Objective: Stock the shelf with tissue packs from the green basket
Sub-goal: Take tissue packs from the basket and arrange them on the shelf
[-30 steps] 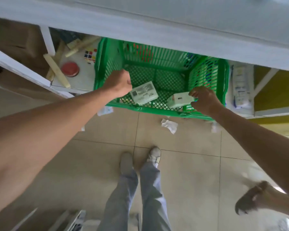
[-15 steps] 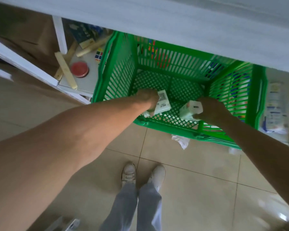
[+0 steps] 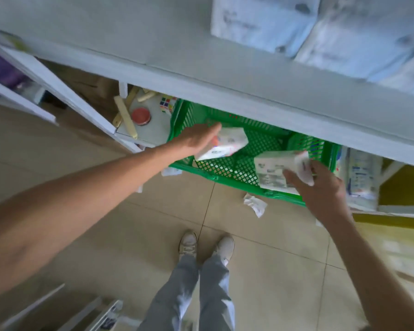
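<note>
The green basket (image 3: 227,174) stands on the floor, half under the white shelf (image 3: 201,75). My left hand (image 3: 196,139) grips a white tissue pack (image 3: 227,144) above the basket's left half. My right hand (image 3: 320,189) grips a second white tissue pack (image 3: 275,170) over the basket's front right corner. Both packs are lifted off the mesh bottom. Large pale blue tissue packs (image 3: 268,17) lie on the shelf at the top right.
A low white ledge to the left of the basket carries a red disc (image 3: 141,115), wooden sticks (image 3: 124,119) and a puzzle cube (image 3: 167,105). Crumpled paper (image 3: 255,204) lies on the tiled floor. Packaged goods (image 3: 359,180) stand right of the basket. My shoes (image 3: 206,244) are below.
Both hands have risen out of the basket, each with a tissue pack. The view has tilted upward, so the shelf top and its blue packs have come into sight.
</note>
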